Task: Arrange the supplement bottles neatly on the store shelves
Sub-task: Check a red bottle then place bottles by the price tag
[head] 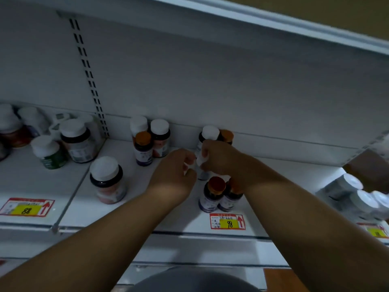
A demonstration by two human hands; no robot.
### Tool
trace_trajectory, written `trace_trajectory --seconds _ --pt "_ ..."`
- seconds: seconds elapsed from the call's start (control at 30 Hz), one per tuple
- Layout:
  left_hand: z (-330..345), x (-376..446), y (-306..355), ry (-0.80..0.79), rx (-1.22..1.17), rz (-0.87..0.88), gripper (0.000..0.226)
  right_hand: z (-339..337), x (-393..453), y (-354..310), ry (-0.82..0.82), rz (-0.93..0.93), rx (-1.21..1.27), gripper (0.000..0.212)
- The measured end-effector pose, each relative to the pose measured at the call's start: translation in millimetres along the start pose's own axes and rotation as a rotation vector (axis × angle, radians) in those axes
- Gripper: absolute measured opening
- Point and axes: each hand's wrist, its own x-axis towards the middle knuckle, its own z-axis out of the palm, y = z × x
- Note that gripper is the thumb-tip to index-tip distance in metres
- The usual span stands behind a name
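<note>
Both my hands meet over the middle of the white shelf (130, 211). My right hand (219, 157) grips a white-capped bottle (203, 159) that is mostly hidden by its fingers. My left hand (174, 171) curls its fingers around another white-capped bottle (188, 167) just left of it, barely visible. Behind them stand a white-capped dark bottle (208, 133) and an orange-capped one (227, 136). Two orange-capped purple-label bottles (213, 193) stand in front, under my right wrist.
An orange-capped bottle (143, 147) and two white-capped ones (160, 137) stand at the back left of centre. A wide white-capped jar (107, 178) stands alone near the front. More bottles (73, 140) crowd the left bay. White-lidded jars (353, 192) lie at right. Price tags (227, 221) line the edge.
</note>
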Motion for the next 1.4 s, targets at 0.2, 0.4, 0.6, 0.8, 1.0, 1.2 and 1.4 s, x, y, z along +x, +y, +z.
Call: trace_trajectory --seconds 0.2,0.4,0.6,0.8,1.0,1.2,1.4 --pt "5 -16 8 0.371 -0.143 0.116 0.025 -21 -15 1 0.265 0.030 0.506 0.025" --pt "-12 -27 29 0.379 -0.181 0.155 0.048 -36 -50 -35 0.261 -0.073 0.911 0.041" --pt "-37 -44 17 0.256 -0.257 0.193 0.055 -27 -73 -78 0.207 -0.034 1.380 0.024" --pt "-51 -65 13 0.071 -0.278 0.267 0.055 -10 -109 -102 0.422 0.036 1.516 0.047" --pt "-25 -95 32 -0.128 -0.360 0.358 0.048 8 -172 -83 0.542 0.158 1.477 0.027" --pt "22 -110 75 -0.203 -0.336 0.439 0.047 3 -237 -36 0.669 0.158 1.443 0.023" --pt "120 -134 148 -0.227 -0.314 0.517 0.044 -6 -320 55 0.693 0.169 1.559 0.027"
